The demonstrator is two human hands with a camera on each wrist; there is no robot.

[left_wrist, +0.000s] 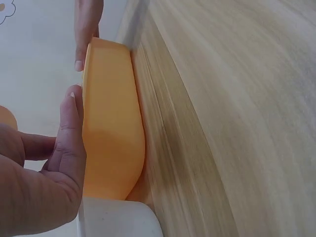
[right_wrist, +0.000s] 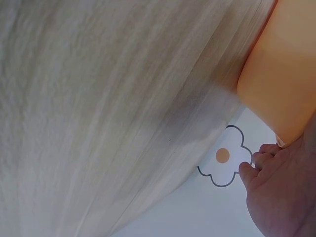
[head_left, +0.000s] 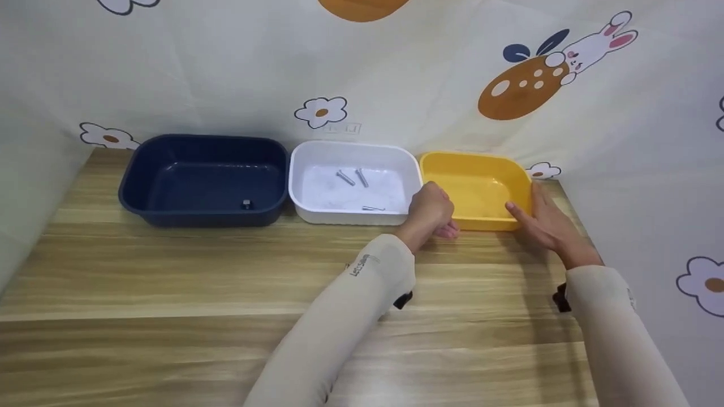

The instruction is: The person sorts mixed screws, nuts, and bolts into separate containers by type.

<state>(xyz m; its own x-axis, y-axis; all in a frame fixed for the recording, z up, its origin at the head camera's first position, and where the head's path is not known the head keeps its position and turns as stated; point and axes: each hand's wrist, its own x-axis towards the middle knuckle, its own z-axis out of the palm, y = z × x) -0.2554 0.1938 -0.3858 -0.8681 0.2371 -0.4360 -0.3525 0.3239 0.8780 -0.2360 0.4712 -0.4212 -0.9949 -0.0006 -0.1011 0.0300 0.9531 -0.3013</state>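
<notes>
The yellow plastic bin [head_left: 481,223] stands at the right of a row of three, with no contents visible inside. My left hand [head_left: 431,210] bends over its front left corner, where it meets the white bin [head_left: 350,217]; the fingers lie along the rim in the left wrist view, partly hidden. At the other end, my right hand [head_left: 546,220] holds the right wall, thumb over the rim and the other fingers outside. Two bolts [head_left: 353,177] and another small metal piece [head_left: 373,208] lie in the white bin.
A larger navy bin [head_left: 203,219] stands left of the white one, with a small metal nut [head_left: 246,204] inside. The bins line the back of a wood-grain table [head_left: 169,294]. Behind and to the right hangs a printed cloth [head_left: 407,85].
</notes>
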